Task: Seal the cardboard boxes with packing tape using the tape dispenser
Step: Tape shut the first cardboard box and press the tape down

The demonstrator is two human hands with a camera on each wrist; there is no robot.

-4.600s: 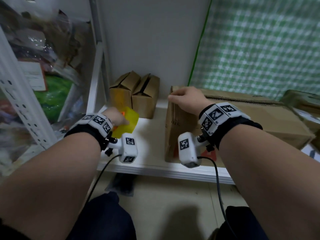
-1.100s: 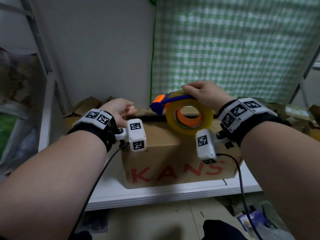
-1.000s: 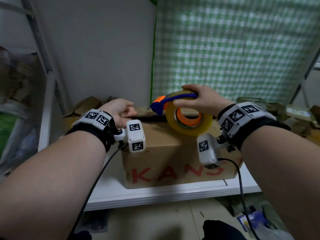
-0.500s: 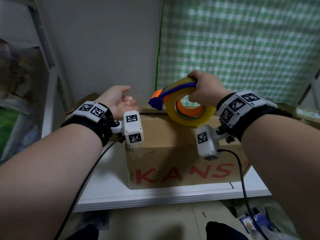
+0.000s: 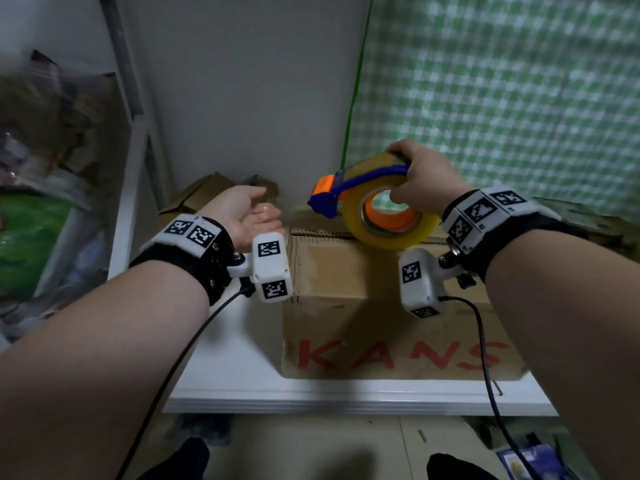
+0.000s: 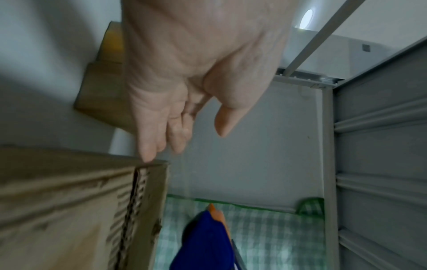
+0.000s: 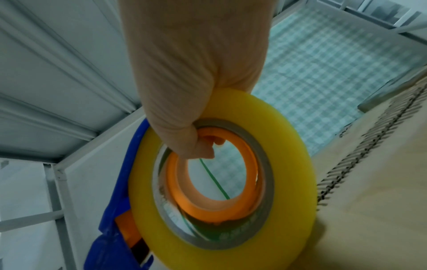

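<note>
A green-and-white checked cloth (image 5: 502, 98) hangs at the back right, beside a plain grey wall (image 5: 249, 81). Below them a white shelf (image 5: 221, 375) carries the things in front of me. The largest of these is a brown cardboard box (image 5: 346, 289) with red letters reading KANS on its near side; it sits toward the right of the shelf, and the corrugated edge of its top flap shows along the upper rim. Behind it, to the left, smaller cardboard boxes (image 5: 204, 192) stand against the wall with their flaps up. My two forearms reach in from the bottom, each with a black wrist strap carrying white blocks printed with square markers. My right hand (image 5: 422, 178) grips the tape dispenser (image 5: 360, 188) from above, fingers curled over the top of the roll and thumb hooked through the orange core. The dispenser has a blue frame with an orange tip pointing left, and holds a wide yellowish roll of packing tape (image 5: 391, 226), which hangs just above the top of the KANS box; I cannot tell whether it touches. My left hand (image 5: 246, 216) is spread loosely, palm turned up and to the right, holding nothing, just beside the box's upper left corner, with one fingertip (image 6: 148, 155) close to the corner edge in the left wrist view.
</note>
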